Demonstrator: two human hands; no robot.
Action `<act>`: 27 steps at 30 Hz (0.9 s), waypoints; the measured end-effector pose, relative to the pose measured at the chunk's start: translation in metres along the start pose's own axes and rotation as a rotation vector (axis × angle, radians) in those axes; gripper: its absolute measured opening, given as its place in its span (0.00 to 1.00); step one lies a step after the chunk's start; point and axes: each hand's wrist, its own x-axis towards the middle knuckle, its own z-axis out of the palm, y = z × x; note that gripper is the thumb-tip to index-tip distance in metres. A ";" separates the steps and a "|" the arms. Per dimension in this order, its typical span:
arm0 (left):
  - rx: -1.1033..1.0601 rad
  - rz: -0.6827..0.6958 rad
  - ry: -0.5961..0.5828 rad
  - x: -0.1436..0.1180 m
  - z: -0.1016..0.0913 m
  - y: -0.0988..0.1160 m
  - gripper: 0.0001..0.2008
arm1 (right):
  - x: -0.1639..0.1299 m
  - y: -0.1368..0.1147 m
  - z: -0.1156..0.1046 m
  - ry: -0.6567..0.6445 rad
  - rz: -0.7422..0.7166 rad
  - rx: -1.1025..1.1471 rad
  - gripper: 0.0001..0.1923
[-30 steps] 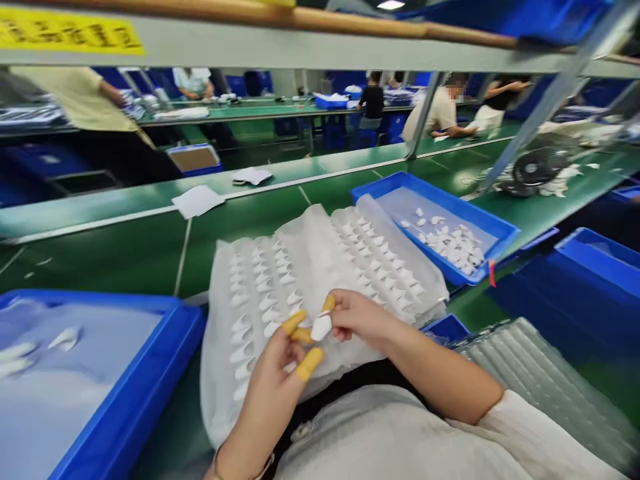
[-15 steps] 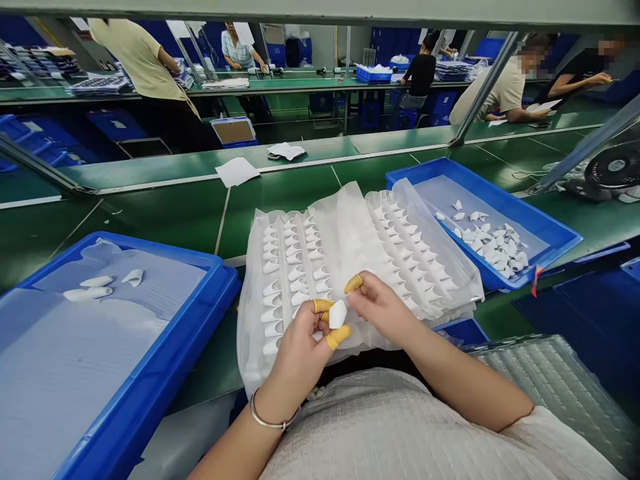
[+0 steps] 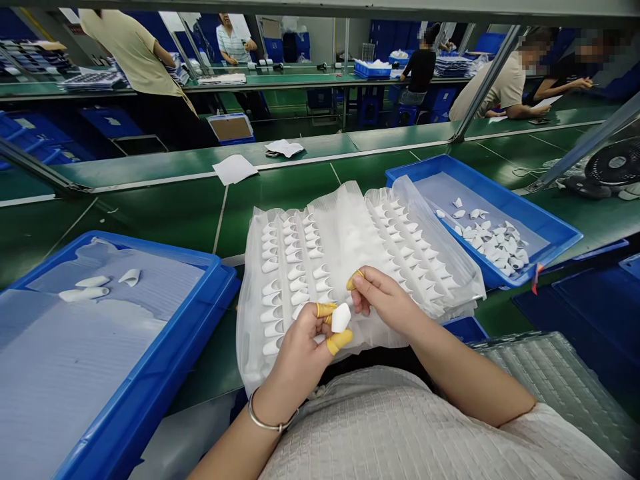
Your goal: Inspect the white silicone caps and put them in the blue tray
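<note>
A small white curved plastic part [image 3: 341, 318] is pinched between the thumb and fingers of my left hand [image 3: 313, 337], which wears yellow finger cots. Just to the right of that part, my right hand [image 3: 381, 300] is closed, its thumb pressed to a forefinger in a yellow cot. Whether anything small sits in that pinch I cannot make out. Under both hands lies a translucent tray [image 3: 345, 220] lined with thin film, holding rows of similar white parts [image 3: 299, 281].
To the left stands a blue bin [image 3: 200, 320] with several white pieces [image 3: 90, 287] on its liner. At the right, another blue bin [image 3: 555, 233] holds a pile of white parts [image 3: 493, 243]. Paper [image 3: 235, 169] lies on the green bench. A black fan [image 3: 616, 162] stands far right; co-workers are beyond.
My right hand has drawn slightly up, its fingers curling in more. The white part in my left hand has turned a little. Across the room, a person in a striped shirt has raised a hand.
</note>
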 end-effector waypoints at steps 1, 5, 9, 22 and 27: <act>0.021 0.005 0.003 0.001 -0.001 0.000 0.14 | -0.001 -0.002 -0.001 -0.041 -0.014 -0.042 0.20; 0.105 0.041 0.022 0.003 -0.002 0.003 0.12 | -0.004 -0.008 -0.002 -0.167 -0.051 -0.237 0.16; -0.021 0.042 0.027 0.003 -0.001 0.007 0.16 | -0.003 -0.009 -0.004 -0.202 -0.066 -0.128 0.13; 0.051 0.057 0.081 0.002 -0.006 0.001 0.11 | -0.007 -0.004 -0.001 -0.231 -0.098 -0.211 0.17; 0.048 0.055 0.103 0.002 -0.005 0.003 0.11 | -0.010 0.001 0.006 -0.179 -0.056 -0.139 0.19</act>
